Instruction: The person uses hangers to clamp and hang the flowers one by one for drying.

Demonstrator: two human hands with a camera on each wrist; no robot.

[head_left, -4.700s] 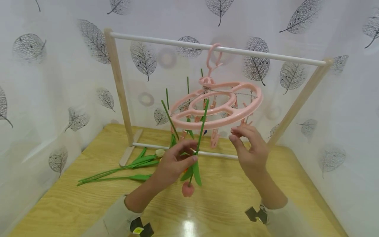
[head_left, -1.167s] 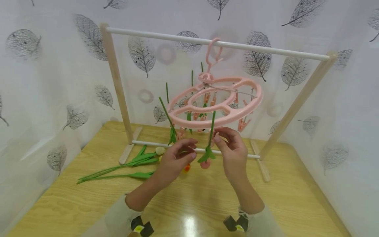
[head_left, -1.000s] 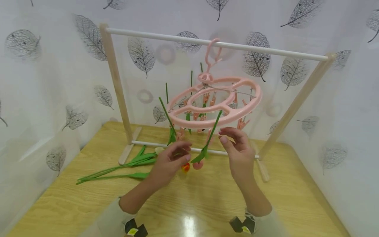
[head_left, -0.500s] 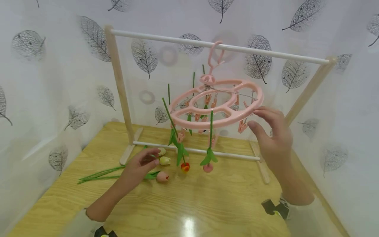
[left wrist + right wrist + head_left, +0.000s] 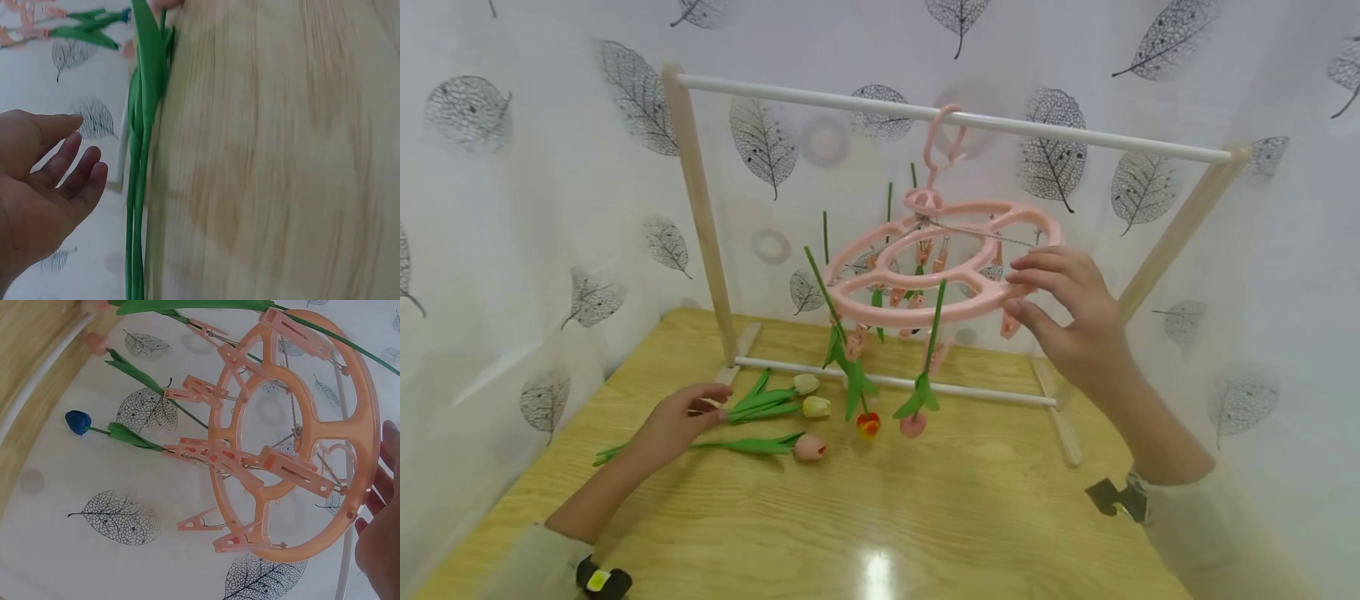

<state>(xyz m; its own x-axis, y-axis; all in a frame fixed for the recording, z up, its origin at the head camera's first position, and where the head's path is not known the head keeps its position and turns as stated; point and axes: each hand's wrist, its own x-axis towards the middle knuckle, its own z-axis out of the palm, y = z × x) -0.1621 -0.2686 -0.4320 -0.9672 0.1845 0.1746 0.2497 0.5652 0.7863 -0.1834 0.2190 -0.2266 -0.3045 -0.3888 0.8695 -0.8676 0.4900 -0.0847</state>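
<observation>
A pink round clip hanger [image 5: 917,315] hangs by its hook from a white rod. My right hand [image 5: 1078,325] holds its right rim, fingers over the ring and thumb below. Several artificial tulips hang head-down from its clips, among them a pink tulip [image 5: 913,423], a red-and-yellow tulip [image 5: 868,424] and a blue tulip [image 5: 78,422]. At the left, my left hand [image 5: 673,425] hovers over the stems of tulips lying on the table, loosely curled and holding nothing. Two pale yellow tulips [image 5: 816,407] and a light pink tulip [image 5: 809,447] lie there. In the left wrist view green stems [image 5: 139,187] run beside the hand.
The wooden stand has a left post [image 5: 700,208], a right post [image 5: 1180,221], a top rod [image 5: 820,98] and a lower rod [image 5: 970,392]. It stands on the wooden table [image 5: 970,517] before a leaf-print curtain [image 5: 587,192]. Unused clothespins [image 5: 234,540] dangle from the hanger.
Earlier the left hand held the pink tulip by its stem; now the tulip hangs from the hanger. The left hand has moved left to the lying tulips, the right hand from a clip to the rim.
</observation>
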